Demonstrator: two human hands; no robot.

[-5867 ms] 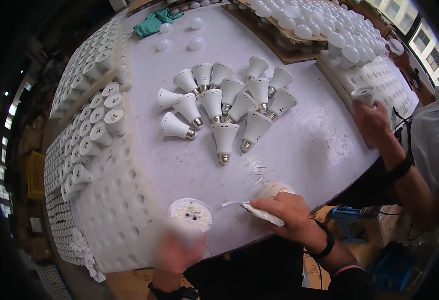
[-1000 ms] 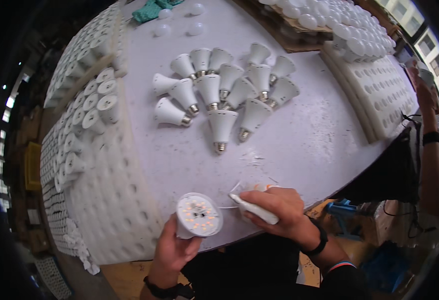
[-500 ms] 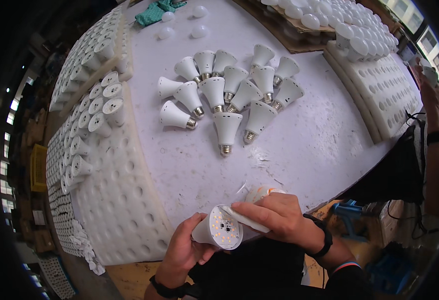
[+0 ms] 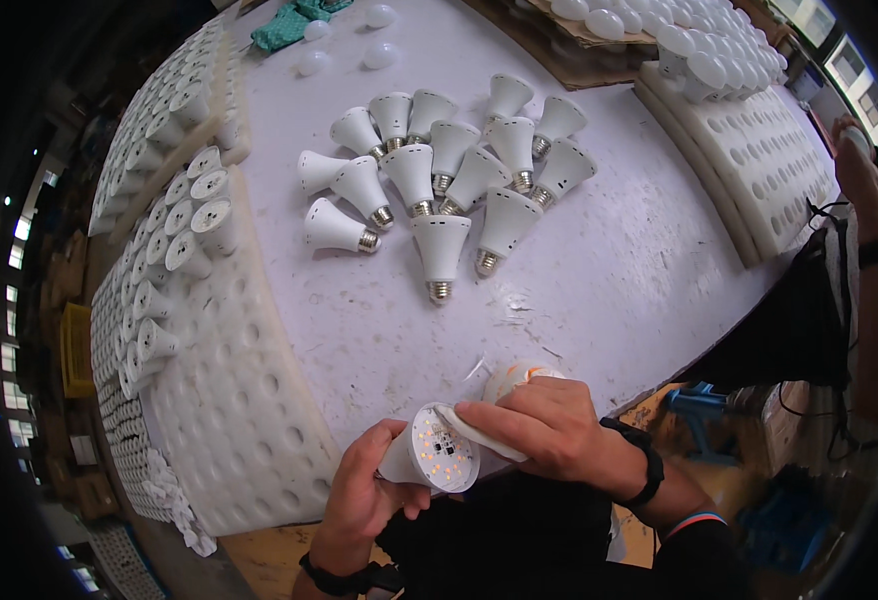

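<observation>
At the front edge of the table, my left hand (image 4: 364, 490) grips a white LED bulb housing (image 4: 396, 462), fingers wrapped round its side. Its open end tilts up, showing a round circuit board (image 4: 445, 452) dotted with yellow LEDs. My right hand (image 4: 549, 425) is closed on a soft white tube-like thing (image 4: 484, 432), whose narrow end meets the upper rim of the housing. Just beyond those fingers is a rounded white object with orange marks (image 4: 511, 378); whether it is part of the tube I cannot tell. Several bulb housings (image 4: 442, 250) lie ahead, metal screw bases toward me.
Foam trays (image 4: 249, 400) with rows of holes and upright housings line the left side. Another foam stack (image 4: 759, 165) and many white domes (image 4: 704, 70) fill the far right. Loose domes (image 4: 381, 56) and a green cloth (image 4: 284, 28) lie at the back. Another person's arm (image 4: 871, 215) shows at right.
The whole view has shifted slightly, so the table's things sit a little higher and further left. Both hands keep their hold, and the tube's tip stays at the housing's rim.
</observation>
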